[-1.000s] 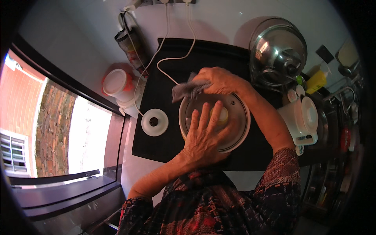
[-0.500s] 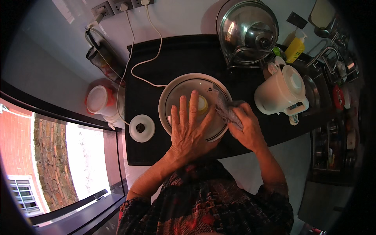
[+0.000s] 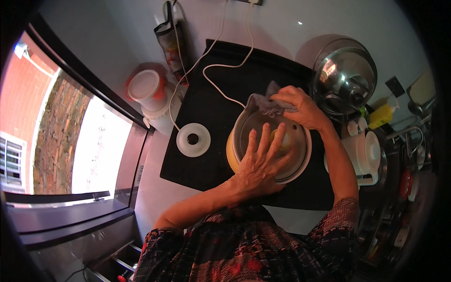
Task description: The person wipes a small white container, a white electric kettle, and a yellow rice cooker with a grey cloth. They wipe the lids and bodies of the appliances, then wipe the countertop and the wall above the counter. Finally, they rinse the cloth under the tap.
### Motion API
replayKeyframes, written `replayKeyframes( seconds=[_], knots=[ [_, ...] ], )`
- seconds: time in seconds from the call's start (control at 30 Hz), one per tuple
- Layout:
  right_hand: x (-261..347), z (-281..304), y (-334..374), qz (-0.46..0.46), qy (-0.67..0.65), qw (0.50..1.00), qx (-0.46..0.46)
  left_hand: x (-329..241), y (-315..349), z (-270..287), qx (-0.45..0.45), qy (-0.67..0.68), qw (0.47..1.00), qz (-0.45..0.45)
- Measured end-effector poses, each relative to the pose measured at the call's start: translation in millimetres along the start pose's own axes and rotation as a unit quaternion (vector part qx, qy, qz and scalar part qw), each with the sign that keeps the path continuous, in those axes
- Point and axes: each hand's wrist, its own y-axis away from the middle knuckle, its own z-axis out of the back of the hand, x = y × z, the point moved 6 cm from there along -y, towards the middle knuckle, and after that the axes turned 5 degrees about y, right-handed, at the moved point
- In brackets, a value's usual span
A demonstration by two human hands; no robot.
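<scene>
Left hand (image 3: 257, 164) is spread flat and unclenched in the head view, laid over the see-through lid (image 3: 295, 157) of a yellow-sided pot (image 3: 230, 152). By the right hand (image 3: 300, 105), a bunched grey cloth (image 3: 270, 104) is grasped at the pot's far rim. The pot is set on a black countertop (image 3: 202, 171). A white cord (image 3: 220, 89) is led to its far side; this could be snagged if the cloth is dragged across it. The lid could be tilted by uneven pressure.

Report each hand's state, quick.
Left hand: open, spread over the lid.
Right hand: closed, holding a grey cloth.
</scene>
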Motion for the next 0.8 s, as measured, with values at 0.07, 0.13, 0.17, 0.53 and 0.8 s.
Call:
replayKeyframes(
  seconds=[0.07, 0.13, 0.17, 0.53, 0.8],
  knots=[
    [36, -8, -25, 0.071, 0.054, 0.993, 0.082, 1, 2, -3, -0.001, 0.003, 1.0, 0.005],
    [73, -21, -39, 0.141, 0.078, 0.976, 0.145, 1, 2, -3, -0.02, 0.017, 1.0, -0.004],
    [88, -28, -41, 0.174, 0.076, 0.967, 0.169, 1, 2, -4, -0.009, 0.029, 1.0, -0.003],
    [-18, -13, 2, -0.092, -0.078, 0.993, -0.008, -4, -1, 3, -0.003, 0.012, 1.0, 0.008],
    [14, -18, 128, -0.208, -0.019, 0.941, -0.265, -7, -2, -2, -0.013, 0.005, 1.0, 0.002]
  ],
)
